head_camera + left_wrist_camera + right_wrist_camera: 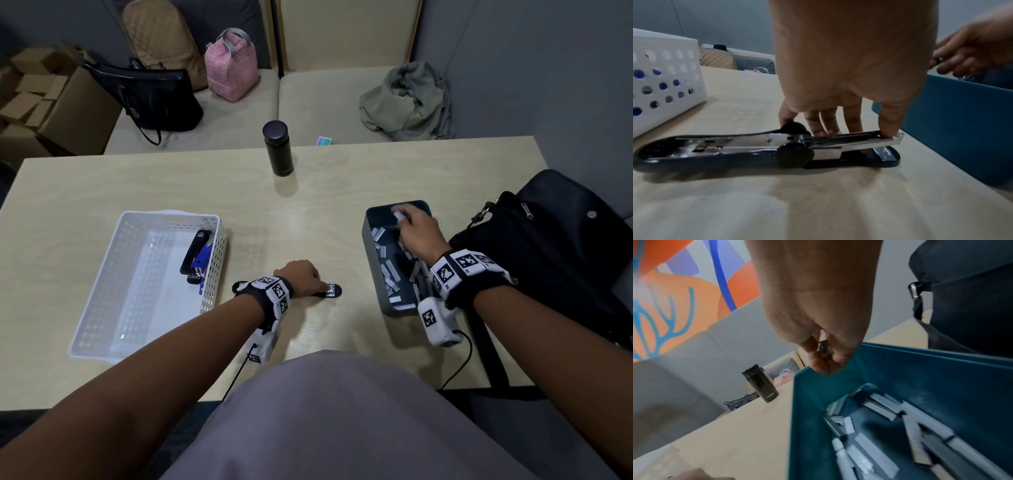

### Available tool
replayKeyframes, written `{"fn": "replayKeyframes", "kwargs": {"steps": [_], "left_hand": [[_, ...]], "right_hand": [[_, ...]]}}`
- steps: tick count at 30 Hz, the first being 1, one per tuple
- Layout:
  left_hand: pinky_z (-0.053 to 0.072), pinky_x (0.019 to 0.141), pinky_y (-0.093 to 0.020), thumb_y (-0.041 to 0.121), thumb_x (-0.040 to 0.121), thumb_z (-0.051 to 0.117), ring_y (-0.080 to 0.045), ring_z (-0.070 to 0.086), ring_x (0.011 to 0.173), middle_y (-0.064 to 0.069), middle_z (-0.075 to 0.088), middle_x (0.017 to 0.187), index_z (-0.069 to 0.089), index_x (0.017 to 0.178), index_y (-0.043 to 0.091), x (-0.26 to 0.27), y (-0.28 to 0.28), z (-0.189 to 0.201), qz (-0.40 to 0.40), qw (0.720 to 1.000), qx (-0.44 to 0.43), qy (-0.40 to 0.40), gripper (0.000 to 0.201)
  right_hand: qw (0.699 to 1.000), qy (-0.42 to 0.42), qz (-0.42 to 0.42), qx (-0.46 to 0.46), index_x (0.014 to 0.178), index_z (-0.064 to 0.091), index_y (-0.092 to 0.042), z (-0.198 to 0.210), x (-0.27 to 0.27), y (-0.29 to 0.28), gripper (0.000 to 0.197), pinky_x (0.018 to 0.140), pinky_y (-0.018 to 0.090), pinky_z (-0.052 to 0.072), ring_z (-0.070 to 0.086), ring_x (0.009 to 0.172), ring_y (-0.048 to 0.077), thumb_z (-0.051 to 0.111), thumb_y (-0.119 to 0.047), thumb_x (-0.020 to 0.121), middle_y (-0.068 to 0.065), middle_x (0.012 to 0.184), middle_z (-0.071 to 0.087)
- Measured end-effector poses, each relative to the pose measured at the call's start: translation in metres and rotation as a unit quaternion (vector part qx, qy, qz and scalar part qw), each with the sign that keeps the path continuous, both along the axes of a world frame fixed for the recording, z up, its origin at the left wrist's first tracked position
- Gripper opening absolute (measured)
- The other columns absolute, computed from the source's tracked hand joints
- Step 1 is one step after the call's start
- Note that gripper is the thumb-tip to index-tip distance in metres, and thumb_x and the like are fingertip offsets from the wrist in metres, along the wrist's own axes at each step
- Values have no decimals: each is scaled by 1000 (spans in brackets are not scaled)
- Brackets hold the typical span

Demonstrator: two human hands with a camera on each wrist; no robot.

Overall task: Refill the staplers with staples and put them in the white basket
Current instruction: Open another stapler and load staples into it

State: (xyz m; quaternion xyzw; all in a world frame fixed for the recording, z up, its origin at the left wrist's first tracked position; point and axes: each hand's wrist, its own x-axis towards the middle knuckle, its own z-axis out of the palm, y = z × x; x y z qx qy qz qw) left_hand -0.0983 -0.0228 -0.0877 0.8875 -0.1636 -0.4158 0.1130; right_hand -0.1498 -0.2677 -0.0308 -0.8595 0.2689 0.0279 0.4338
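The right hand pinches a staple strip over the teal bin; left of it, the left hand clamps the open stapler, long axis pointing binward.

Head view: left hand hides the middle of the black open stapler. Right hand fingertips blurred; the small pale object pinched there is unidentifiable. Black fabric bag cropped by picture edge.

Head view down over table; wrist views low and close, all sharing teal bin.
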Motion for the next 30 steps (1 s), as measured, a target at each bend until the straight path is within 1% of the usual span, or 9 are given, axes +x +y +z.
{"fn": "replayKeyframes", "kwargs": {"steps": [2, 4, 7, 8, 11, 13, 17, 22, 30], "left_hand": [[50, 83, -35, 53, 70, 64, -24, 63, 94, 0, 72, 90, 73, 82, 25, -3, 0, -1, 5, 1000, 8, -20, 32], [46, 90, -41, 55, 69, 64, -26, 56, 101, -1, 68, 96, 72, 83, 27, -5, 1, -1, 8, 999, 12, -45, 32], [41, 94, -48, 58, 66, 65, -30, 46, 110, -5, 59, 107, 70, 86, 29, -6, 3, 3, 7, 997, 23, -75, 35], [40, 94, -48, 58, 66, 66, -31, 44, 112, -6, 56, 110, 69, 88, 30, -5, 4, 4, 7, 996, 30, -80, 36], [38, 96, -49, 58, 67, 65, -33, 41, 119, -8, 53, 116, 69, 94, 30, -2, 8, 5, 19, 996, 38, -73, 39], [38, 97, -49, 58, 68, 64, -33, 39, 121, -8, 51, 119, 69, 98, 29, -2, 10, 7, 26, 997, 43, -67, 42], [37, 94, -49, 56, 67, 65, -34, 38, 119, -9, 48, 119, 68, 100, 25, -7, 7, 8, 26, 996, 54, -68, 45], [37, 94, -50, 55, 64, 66, -34, 37, 120, -10, 46, 121, 68, 101, 23, -10, 4, 6, 32, 996, 50, -66, 49], [38, 95, -51, 68, 63, 62, -34, 37, 119, -9, 47, 120, 69, 101, 22, -11, -3, 3, 26, 994, 67, -83, 61]], "right_hand": [[999, -26, 36, 13, 122, 55, -15, 15, 6, 13, 32, 53, 19, 43, 52, 62, 18, 34, -11, 98, 5, 85, 58], [994, -20, 96, 52, 120, 52, -21, 26, 7, 30, 28, 59, 27, 44, 51, 64, 19, 34, -16, 100, -2, 80, 52], [976, 19, 214, 47, 124, 49, -22, 32, 4, 59, 27, 76, 30, 43, 53, 89, 14, 43, -28, 99, -7, 100, 51], [967, 34, 250, 39, 124, 50, -21, 29, 4, 67, 30, 80, 31, 42, 52, 94, 12, 46, -35, 98, -10, 99, 50], [932, 114, 340, -46, 113, 60, -17, 10, 4, 85, 34, 69, 29, 41, 55, 81, 15, 60, -39, 87, -11, 77, 47], [901, 171, 379, -122, 100, 65, -17, -6, 1, 93, 30, 66, 29, 43, 59, 83, 23, 68, -35, 76, -2, 79, 53], [893, 189, 365, -181, 81, 64, -17, -24, -9, 105, 19, 62, 31, 49, 65, 83, 30, 72, -29, 68, 5, 80, 61], [910, 166, 323, -198, 87, 67, -16, -31, -13, 112, 25, 62, 29, 45, 65, 84, 32, 72, -33, 70, 10, 92, 65], [915, 179, 310, -188, 81, 69, -14, -31, -10, 114, 19, 63, 32, 50, 67, 81, 35, 73, -28, 69, 13, 87, 68]]}}
